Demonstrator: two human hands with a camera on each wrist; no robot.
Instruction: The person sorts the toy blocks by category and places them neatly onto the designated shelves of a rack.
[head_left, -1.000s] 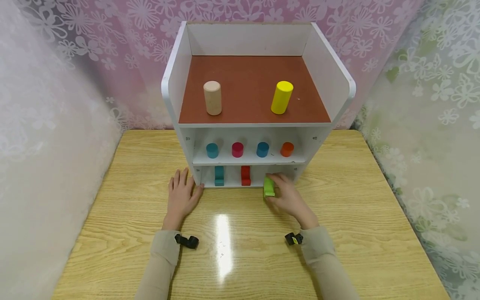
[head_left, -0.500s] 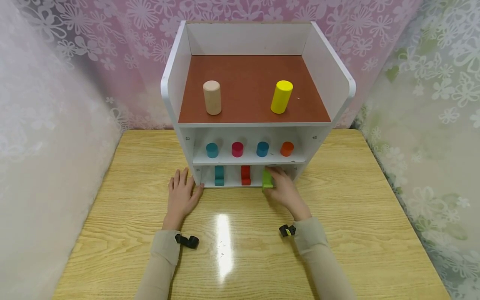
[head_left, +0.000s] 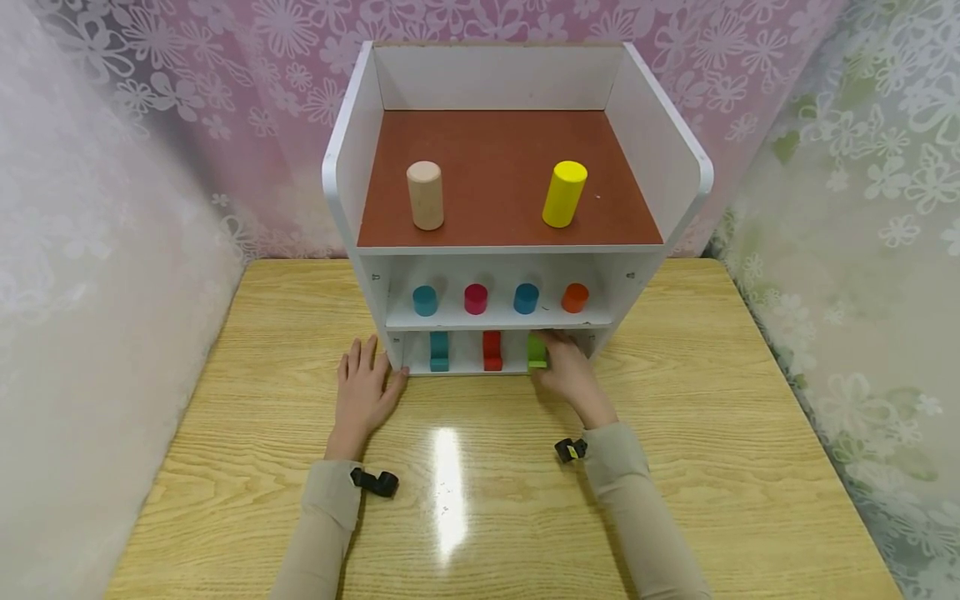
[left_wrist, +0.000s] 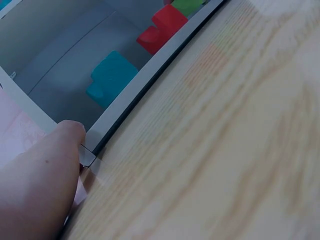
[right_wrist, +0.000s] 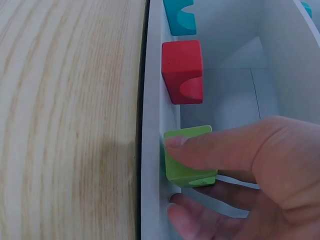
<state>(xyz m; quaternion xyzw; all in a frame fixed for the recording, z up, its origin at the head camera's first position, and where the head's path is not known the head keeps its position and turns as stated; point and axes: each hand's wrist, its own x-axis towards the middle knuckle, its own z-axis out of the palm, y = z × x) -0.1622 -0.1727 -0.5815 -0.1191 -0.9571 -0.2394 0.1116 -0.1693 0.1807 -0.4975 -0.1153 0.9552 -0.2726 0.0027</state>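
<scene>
My right hand (head_left: pixel 573 379) reaches into the right part of the bottom shelf and holds a green toy block (right_wrist: pixel 187 157). Its thumb lies on the block's front face, with the other fingers at the far side. To the left on the same shelf stand a red block (head_left: pixel 492 352) and a teal block (head_left: pixel 438 352), each with a rounded notch. My left hand (head_left: pixel 362 396) rests on the table, fingers spread, its thumb (left_wrist: pixel 70 132) at the lower left corner of the white shelf unit (head_left: pixel 498 326).
On the middle shelf stand several short cylinders, among them a crimson one (head_left: pixel 476 299) and an orange one (head_left: pixel 575 297). The brown top board (head_left: pixel 487 179) bears a plain wooden cylinder (head_left: pixel 427 196) and a yellow cylinder (head_left: pixel 564 194). Floral curtains (head_left: pixel 862 208) surround the wooden table (head_left: pixel 697 375).
My right hand has moved forward with the green block, from the shelf's front edge into the bottom shelf, level with the red block. My left hand has stayed in place.
</scene>
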